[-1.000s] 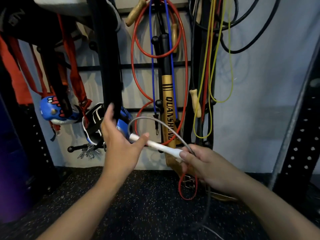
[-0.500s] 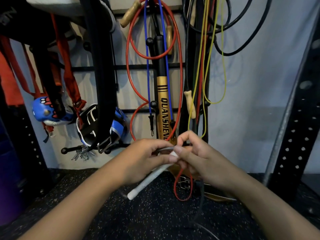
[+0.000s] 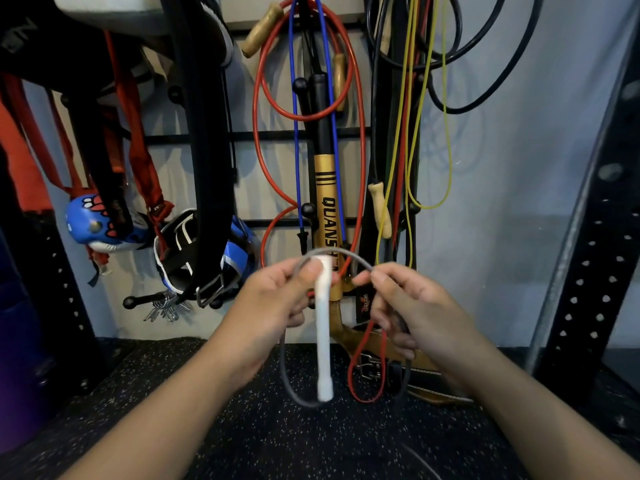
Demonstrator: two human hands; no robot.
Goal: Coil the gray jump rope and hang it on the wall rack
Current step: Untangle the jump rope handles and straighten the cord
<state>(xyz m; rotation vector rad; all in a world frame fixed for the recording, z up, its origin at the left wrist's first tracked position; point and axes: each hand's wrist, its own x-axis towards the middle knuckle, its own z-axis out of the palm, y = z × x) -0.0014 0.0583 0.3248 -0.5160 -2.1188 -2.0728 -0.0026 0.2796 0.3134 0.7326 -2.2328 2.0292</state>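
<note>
The wall rack (image 3: 263, 136) is crowded: red rope (image 3: 258, 133), blue rope (image 3: 293, 109), yellow cords (image 3: 449, 140) and a gold bat (image 3: 325, 202) hang straight ahead of both hands. Bare wall (image 3: 512, 188) on the right lies open, bounded by a black perforated post (image 3: 595, 258). The floor (image 3: 270, 431) below is open.

The left hand (image 3: 277, 303) and right hand (image 3: 412, 313) were level, side by side, before the black wire wall rack (image 3: 263, 136). The white plastic jump-rope handle (image 3: 323, 327) hung upright from the left hand, the thin gray rope cord (image 3: 349, 255) arching between both hands. Behind them, a gold-and-black wooden bat (image 3: 327, 202) hung on the rack, left of the yellow cord loops (image 3: 446, 150).
</note>
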